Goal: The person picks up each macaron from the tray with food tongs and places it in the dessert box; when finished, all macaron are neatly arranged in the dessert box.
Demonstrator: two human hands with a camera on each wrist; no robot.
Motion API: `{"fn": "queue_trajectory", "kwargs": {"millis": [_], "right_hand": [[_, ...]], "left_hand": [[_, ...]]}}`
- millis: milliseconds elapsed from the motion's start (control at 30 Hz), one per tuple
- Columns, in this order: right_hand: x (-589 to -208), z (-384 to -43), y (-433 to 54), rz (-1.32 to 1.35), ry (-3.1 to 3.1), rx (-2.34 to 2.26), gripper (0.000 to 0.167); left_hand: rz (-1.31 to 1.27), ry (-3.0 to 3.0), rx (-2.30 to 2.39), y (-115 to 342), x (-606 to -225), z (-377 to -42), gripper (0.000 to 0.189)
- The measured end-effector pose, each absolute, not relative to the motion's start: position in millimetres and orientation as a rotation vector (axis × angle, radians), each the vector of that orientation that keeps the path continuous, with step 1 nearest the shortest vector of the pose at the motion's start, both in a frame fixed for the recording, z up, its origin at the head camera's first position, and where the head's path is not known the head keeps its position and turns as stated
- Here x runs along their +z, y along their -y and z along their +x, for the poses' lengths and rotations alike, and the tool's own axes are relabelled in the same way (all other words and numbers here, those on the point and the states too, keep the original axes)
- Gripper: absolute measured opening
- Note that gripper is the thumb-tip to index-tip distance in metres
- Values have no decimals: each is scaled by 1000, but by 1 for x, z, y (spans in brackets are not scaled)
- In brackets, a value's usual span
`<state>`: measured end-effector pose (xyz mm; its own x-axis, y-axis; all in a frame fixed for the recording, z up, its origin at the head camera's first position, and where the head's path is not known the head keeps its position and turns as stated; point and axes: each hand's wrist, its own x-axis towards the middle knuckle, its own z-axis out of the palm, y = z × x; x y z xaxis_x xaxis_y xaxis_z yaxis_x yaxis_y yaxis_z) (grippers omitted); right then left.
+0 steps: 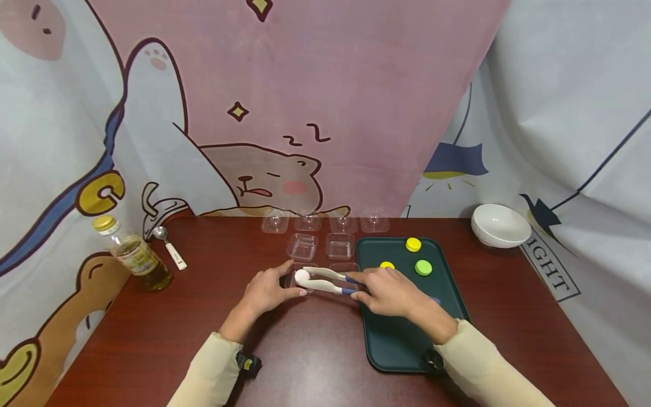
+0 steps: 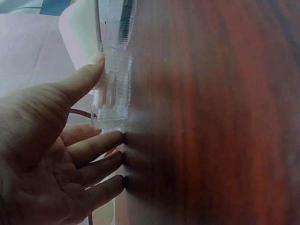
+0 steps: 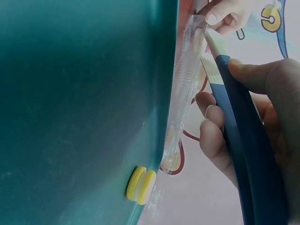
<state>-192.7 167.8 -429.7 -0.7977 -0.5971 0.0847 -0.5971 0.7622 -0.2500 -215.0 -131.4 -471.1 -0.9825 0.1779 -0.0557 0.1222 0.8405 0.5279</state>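
My right hand [image 1: 389, 291] grips tongs [image 3: 234, 112] with blue handles and pale tips. Between the tips is a pale, round macaron-like piece [image 1: 302, 277], over a small clear plastic box [image 2: 115, 105]. The left hand [image 1: 265, 291] holds that box at its left end, thumb on the near side and forefinger on the far side. Its other fingers reach down to the tabletop in the left wrist view. Just right of this box is another clear box [image 1: 343, 268], partly covered by the tongs. A dark green tray [image 1: 396, 345] lies beneath the right forearm.
On the tray are yellow macarons [image 1: 413, 244] and a green one [image 1: 423, 268]. Behind stand two clear boxes [image 1: 302, 247] and a row of clear lids [image 1: 275, 221]. An oil bottle [image 1: 144, 263] and a scoop [image 1: 170, 249] are left; a white bowl [image 1: 500, 226] is right.
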Motion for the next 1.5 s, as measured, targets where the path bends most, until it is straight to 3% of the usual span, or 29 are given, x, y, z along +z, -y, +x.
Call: {"fn": "queue_trajectory", "kwargs": {"millis": [933, 1500], "right_hand": [[-430, -193, -173, -973, -2945, -437, 47], [-406, -201, -241, -699, -3031, -662, 47]], "left_hand": [[277, -2895, 816, 133, -470, -215, 89], [297, -2811, 1098, 139, -471, -219, 87]]}}
